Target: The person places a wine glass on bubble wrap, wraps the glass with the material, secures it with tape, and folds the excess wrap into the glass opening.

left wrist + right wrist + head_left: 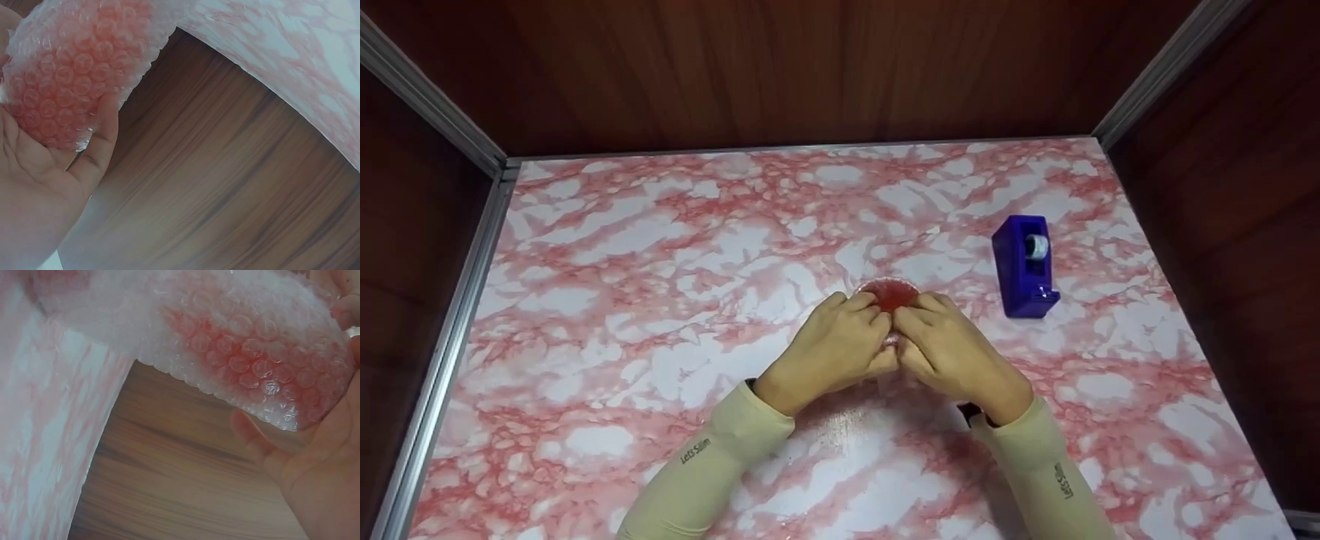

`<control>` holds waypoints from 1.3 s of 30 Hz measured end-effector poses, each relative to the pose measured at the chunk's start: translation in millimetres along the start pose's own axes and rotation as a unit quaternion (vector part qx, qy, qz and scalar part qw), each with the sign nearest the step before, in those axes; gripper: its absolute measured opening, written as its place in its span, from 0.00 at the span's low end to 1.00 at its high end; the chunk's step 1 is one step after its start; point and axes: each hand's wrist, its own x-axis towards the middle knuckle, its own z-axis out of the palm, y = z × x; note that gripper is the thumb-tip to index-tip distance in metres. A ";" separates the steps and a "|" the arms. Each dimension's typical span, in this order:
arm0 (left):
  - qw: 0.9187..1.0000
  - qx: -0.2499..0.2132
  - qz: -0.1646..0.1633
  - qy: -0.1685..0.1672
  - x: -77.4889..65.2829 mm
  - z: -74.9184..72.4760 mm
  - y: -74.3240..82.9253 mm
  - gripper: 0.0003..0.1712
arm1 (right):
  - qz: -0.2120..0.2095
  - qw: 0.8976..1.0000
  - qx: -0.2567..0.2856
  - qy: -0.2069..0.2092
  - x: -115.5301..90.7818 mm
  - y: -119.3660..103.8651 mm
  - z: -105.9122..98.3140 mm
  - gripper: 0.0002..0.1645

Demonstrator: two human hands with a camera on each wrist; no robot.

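Between the two hands is a red object in clear bubble wrap [889, 291]; its round red top shows in the head view, and what kind of thing it is cannot be told. The left hand [840, 341] grips its near left side. From the right, the right hand [956, 349] holds the same bundle, knuckles almost touching the left hand's. In the left wrist view, bubble wrap [79, 73] covers the red surface, with a finger along it. The right wrist view shows the wrap [259, 360] resting against the right palm and fingers. The hands hide the bundle's lower part.
A purple-blue tape dispenser [1024, 266] with a roll of clear tape stands to the right of the hands. The table top [660, 247] has a red and white marbled pattern. Dark wooden panels [810, 75] with metal edge strips enclose the back and sides.
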 end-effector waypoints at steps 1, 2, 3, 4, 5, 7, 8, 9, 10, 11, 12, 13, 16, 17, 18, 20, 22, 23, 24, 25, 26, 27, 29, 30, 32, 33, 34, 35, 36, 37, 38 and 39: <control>1.000 -0.001 -0.001 -0.002 -0.4 -0.4 -0.1 0.22 | -0.003 1.000 0.007 -0.001 -0.6 0.9 0.3 0.07; 1.000 0.000 -0.002 -0.004 -1.0 -0.7 -0.2 0.23 | -0.003 1.000 0.015 -0.003 -1.4 1.6 0.3 0.07; 1.000 -0.003 -0.003 -0.007 -1.4 -1.1 -0.3 0.23 | -0.002 1.000 0.024 -0.008 -2.1 2.3 0.0 0.07; 1.000 -0.005 -0.005 -0.009 -1.6 -1.2 -0.3 0.23 | -0.001 0.999 0.035 -0.011 -2.8 2.9 -0.2 0.07; 1.000 -0.007 -0.008 -0.012 -1.9 -1.2 -0.4 0.22 | 0.001 0.999 0.046 -0.013 -3.3 3.5 -0.5 0.07; 1.000 -0.012 -0.011 -0.016 -2.3 -0.9 -0.8 0.21 | 0.005 0.998 0.063 -0.016 -4.0 4.2 -0.7 0.07; 1.000 -0.014 -0.012 -0.017 -3.0 -0.6 -1.0 0.21 | 0.008 0.998 0.066 -0.017 -4.3 4.0 -0.7 0.07; 1.000 -0.020 -0.012 -0.016 -3.7 -0.1 -1.3 0.20 | 0.008 0.997 0.070 -0.016 -4.7 3.6 -0.5 0.06; 1.000 -0.025 -0.012 -0.014 -4.6 0.7 -1.5 0.20 | 0.009 0.997 0.071 -0.014 -5.3 2.9 0.0 0.05; 0.999 -0.032 -0.011 -0.008 -5.6 2.0 -1.8 0.19 | 0.008 0.997 0.072 -0.011 -5.9 2.3 0.5 0.05; 0.999 -0.038 -0.008 0.000 -7.0 3.6 -2.1 0.19 | 0.005 0.997 0.072 -0.005 -6.9 1.7 1.2 0.05; 0.999 -0.044 -0.004 0.011 -8.4 5.3 -2.5 0.19 | 0.000 0.998 0.068 0.003 -8.1 1.0 1.9 0.05; 0.996 -0.067 0.009 0.049 -13.7 11.9 -3.6 0.18 | -0.021 0.997 0.063 0.032 -11.5 -0.3 5.4 0.09; 0.995 -0.073 0.012 0.062 -15.7 13.9 -3.9 0.18 | -0.029 0.997 0.063 0.045 -12.4 -0.5 6.6 0.11; 0.994 -0.079 0.014 0.074 -17.2 15.4 -4.0 0.18 | -0.038 0.996 0.061 0.058 -13.5 -0.7 7.6 0.12; 0.991 -0.093 0.012 0.091 -19.8 17.8 -4.0 0.18 | -0.053 0.993 0.065 0.085 -15.1 -1.0 9.4 0.15; 0.990 -0.103 0.005 0.100 -21.6 19.0 -4.0 0.17 | -0.066 0.989 0.071 0.109 -16.0 -1.3 10.4 0.16; 0.989 -0.106 0.003 0.103 -22.5 19.4 -3.9 0.17 | -0.069 0.988 0.074 0.118 -16.6 -1.4 10.9 0.16; 0.989 -0.109 0.000 0.104 -23.2 19.4 -3.9 0.17 | -0.074 0.986 0.076 0.127 -17.0 -1.6 11.2 0.17; 0.988 -0.110 -0.002 0.106 -24.1 19.6 -3.9 0.17 | -0.077 0.985 0.079 0.133 -17.2 -1.7 11.4 0.17; 0.988 -0.108 -0.004 0.109 -24.9 19.7 -3.8 0.16 | -0.077 0.984 0.081 0.137 -17.4 -1.9 11.4 0.17; 0.988 -0.103 -0.006 0.111 -25.7 19.7 -3.8 0.16 | -0.077 0.984 0.081 0.140 -17.7 -1.9 11.4 0.18; 0.989 -0.089 -0.005 0.118 -27.2 19.3 -4.1 0.17 | -0.073 0.984 0.079 0.144 -18.2 -2.1 11.2 0.18; 0.989 -0.081 -0.005 0.123 -27.9 18.8 -4.4 0.18 | -0.071 0.984 0.077 0.147 -18.0 -2.3 11.0 0.18; 0.989 -0.066 -0.005 0.134 -29.0 17.9 -5.3 0.20 | -0.065 0.984 0.073 0.151 -17.9 -2.4 10.6 0.17; 0.988 -0.066 -0.005 0.139 -29.3 17.5 -5.7 0.20 | -0.061 0.984 0.069 0.152 -18.0 -2.3 10.4 0.17; 0.987 -0.070 -0.006 0.143 -29.6 17.0 -6.0 0.20 | -0.057 0.985 0.067 0.150 -17.8 -2.2 10.3 0.16; 0.986 -0.080 -0.007 0.145 -29.7 17.0 -6.3 0.20 | -0.053 0.985 0.065 0.149 -17.5 -2.0 10.2 0.15; 0.985 -0.092 -0.007 0.145 -29.8 17.1 -6.4 0.18 | -0.050 0.986 0.062 0.145 -17.3 -1.7 10.2 0.14; 0.984 -0.108 -0.009 0.142 -29.7 17.2 -6.4 0.17 | -0.046 0.987 0.059 0.140 -17.1 -1.2 10.2 0.14; 0.982 -0.127 -0.013 0.137 -29.8 17.6 -6.3 0.16 | -0.043 0.989 0.055 0.134 -16.7 -0.9 10.3 0.13; 0.980 -0.148 -0.017 0.132 -29.6 17.8 -6.2 0.14 | -0.040 0.990 0.052 0.128 -16.1 -0.5 10.4 0.13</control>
